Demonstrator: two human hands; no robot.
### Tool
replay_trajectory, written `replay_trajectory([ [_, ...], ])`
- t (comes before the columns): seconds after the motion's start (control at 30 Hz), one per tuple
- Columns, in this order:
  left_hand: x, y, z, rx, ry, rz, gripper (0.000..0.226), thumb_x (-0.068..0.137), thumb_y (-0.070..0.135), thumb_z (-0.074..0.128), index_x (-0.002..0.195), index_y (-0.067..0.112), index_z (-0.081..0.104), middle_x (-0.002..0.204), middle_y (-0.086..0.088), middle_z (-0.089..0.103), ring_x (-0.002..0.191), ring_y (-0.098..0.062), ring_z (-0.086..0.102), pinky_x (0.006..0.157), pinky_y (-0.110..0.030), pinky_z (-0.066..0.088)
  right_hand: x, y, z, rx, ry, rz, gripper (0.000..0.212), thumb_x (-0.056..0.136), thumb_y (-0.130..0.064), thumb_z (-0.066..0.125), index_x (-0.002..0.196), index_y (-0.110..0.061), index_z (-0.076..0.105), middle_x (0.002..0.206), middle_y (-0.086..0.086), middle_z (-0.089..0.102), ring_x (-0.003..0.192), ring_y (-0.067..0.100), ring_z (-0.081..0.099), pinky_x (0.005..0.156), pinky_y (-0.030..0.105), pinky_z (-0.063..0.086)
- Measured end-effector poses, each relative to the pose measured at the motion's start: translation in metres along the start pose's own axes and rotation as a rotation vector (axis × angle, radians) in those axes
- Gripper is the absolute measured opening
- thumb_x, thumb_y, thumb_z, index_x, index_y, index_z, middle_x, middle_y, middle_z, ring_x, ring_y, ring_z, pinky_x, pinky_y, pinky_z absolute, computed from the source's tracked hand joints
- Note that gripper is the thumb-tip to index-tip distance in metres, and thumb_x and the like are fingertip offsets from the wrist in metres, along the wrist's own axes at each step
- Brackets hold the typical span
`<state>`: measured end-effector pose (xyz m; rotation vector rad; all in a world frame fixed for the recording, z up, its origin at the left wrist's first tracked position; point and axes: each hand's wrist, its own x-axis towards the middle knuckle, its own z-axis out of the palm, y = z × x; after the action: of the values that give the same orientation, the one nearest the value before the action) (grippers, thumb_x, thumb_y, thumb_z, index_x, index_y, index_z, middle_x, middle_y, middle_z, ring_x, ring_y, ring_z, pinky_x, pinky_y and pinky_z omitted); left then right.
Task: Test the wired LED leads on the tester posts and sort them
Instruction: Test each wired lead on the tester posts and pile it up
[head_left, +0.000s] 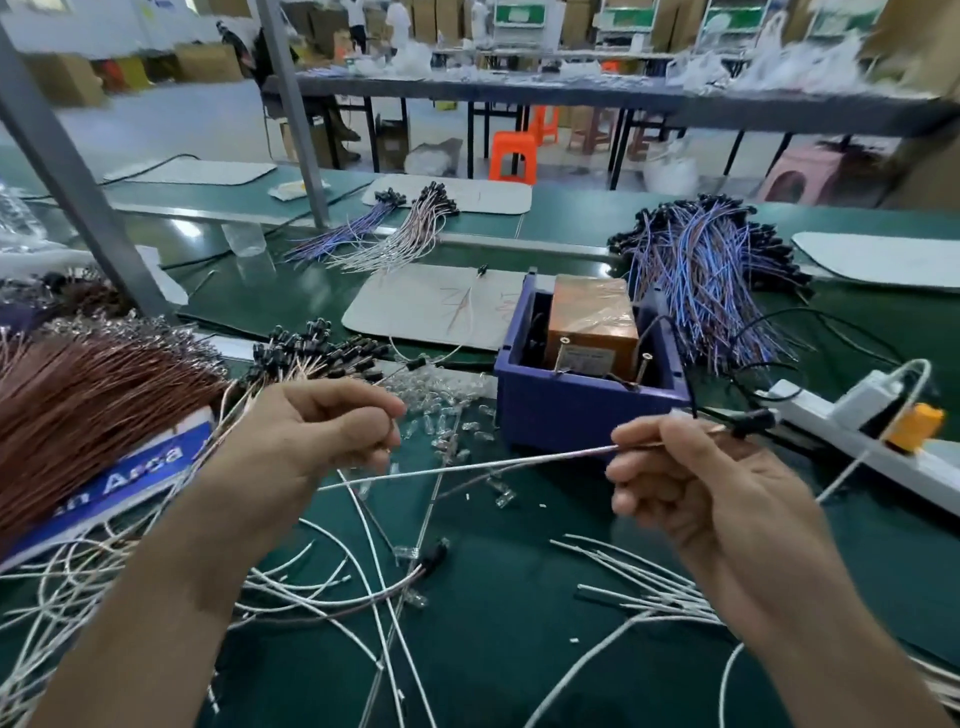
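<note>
The brown wire bundle (78, 410) runs off the left edge and covers the blue label (130, 470), leaving only "n Area" readable. The blue bin (582, 410) hides the lower part of the tester (592, 322). Curled fingers of the left hand (311, 431) hide whether they pinch anything; the right hand (691, 483) covers a stretch of the white lead (467, 466) it grips.

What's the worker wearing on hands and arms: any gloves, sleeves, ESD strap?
Nothing visible. Left hand and right hand are bare, no gloves or finger cots. Left forearm and right forearm are uncovered to the frame edge, no sleeve cuffs. No wrist strap, watch or cable shows on either wrist.
</note>
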<state>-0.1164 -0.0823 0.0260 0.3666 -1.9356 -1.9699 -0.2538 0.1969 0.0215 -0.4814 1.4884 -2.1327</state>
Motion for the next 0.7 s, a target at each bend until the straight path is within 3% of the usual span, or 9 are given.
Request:
replay_trajectory([
  [0.1, -0.01, -0.008, 0.023, 0.062, -0.056, -0.111, 0.06, 0.05, 0.06, 0.094, 0.083, 0.012, 0.082, 0.072, -0.016, 0.073, 0.054, -0.023, 0.066, 0.051, -0.024, 0.053, -0.017, 0.011, -0.024, 0.058, 0.106, 0.038, 0.034, 0.087, -0.031, 0.06, 0.087, -0.003, 0.08, 0.079, 0.023, 0.073, 0.061, 0.026, 0.069, 0.057, 0.028, 0.058],
  [0.23, -0.026, -0.03, 0.082, 0.205, -0.332, -0.318, 0.024, 0.074, 0.035, 0.077, 0.091, 0.02, 0.083, 0.081, -0.012, 0.078, 0.062, -0.017, 0.071, 0.052, -0.021, 0.05, -0.028, 0.021, -0.04, 0.146, 0.207, 0.112, 0.034, 0.09, -0.027, 0.057, 0.082, -0.003, 0.08, 0.075, 0.021, 0.072, 0.057, 0.023, 0.068, 0.053, 0.025, 0.057],
  [0.3, -0.031, -0.044, 0.12, 0.133, -0.267, -0.317, 0.016, 0.077, 0.018, 0.078, 0.092, 0.021, 0.083, 0.083, -0.012, 0.079, 0.067, -0.016, 0.072, 0.055, -0.021, 0.052, -0.03, 0.026, -0.042, 0.188, 0.242, 0.15, 0.034, 0.089, -0.026, 0.057, 0.079, -0.004, 0.08, 0.072, 0.019, 0.072, 0.054, 0.02, 0.067, 0.052, 0.024, 0.056],
  [0.4, -0.03, -0.058, 0.155, -0.002, -0.002, -0.263, 0.019, 0.078, 0.003, 0.083, 0.09, 0.017, 0.081, 0.082, -0.012, 0.079, 0.072, -0.019, 0.074, 0.058, -0.021, 0.053, -0.031, 0.031, -0.039, 0.226, 0.259, 0.194, 0.035, 0.09, -0.026, 0.057, 0.077, -0.005, 0.081, 0.072, 0.017, 0.071, 0.054, 0.019, 0.066, 0.051, 0.023, 0.056],
  [0.53, -0.023, -0.06, 0.157, -0.166, 0.158, -0.245, 0.021, 0.08, 0.009, 0.083, 0.1, 0.015, 0.077, 0.083, -0.013, 0.079, 0.072, -0.021, 0.077, 0.059, -0.02, 0.055, -0.031, 0.036, -0.042, 0.225, 0.262, 0.225, 0.032, 0.087, -0.027, 0.059, 0.078, -0.005, 0.081, 0.072, 0.017, 0.071, 0.054, 0.019, 0.066, 0.049, 0.022, 0.054],
  [0.63, -0.017, -0.059, 0.158, -0.259, 0.143, -0.326, 0.022, 0.08, 0.022, 0.08, 0.099, 0.014, 0.078, 0.085, -0.012, 0.079, 0.071, -0.018, 0.076, 0.057, -0.02, 0.055, -0.034, 0.041, -0.045, 0.192, 0.239, 0.261, 0.03, 0.085, -0.026, 0.061, 0.08, -0.004, 0.081, 0.073, 0.018, 0.071, 0.055, 0.02, 0.066, 0.049, 0.023, 0.055],
  [0.7, -0.014, -0.059, 0.16, -0.318, 0.114, -0.387, 0.011, 0.09, 0.019, 0.073, 0.097, 0.013, 0.078, 0.084, -0.011, 0.078, 0.07, -0.016, 0.075, 0.056, -0.02, 0.055, -0.036, 0.043, -0.045, 0.121, 0.207, 0.282, 0.028, 0.082, -0.026, 0.062, 0.082, -0.005, 0.081, 0.074, 0.018, 0.07, 0.055, 0.02, 0.066, 0.049, 0.023, 0.054],
])
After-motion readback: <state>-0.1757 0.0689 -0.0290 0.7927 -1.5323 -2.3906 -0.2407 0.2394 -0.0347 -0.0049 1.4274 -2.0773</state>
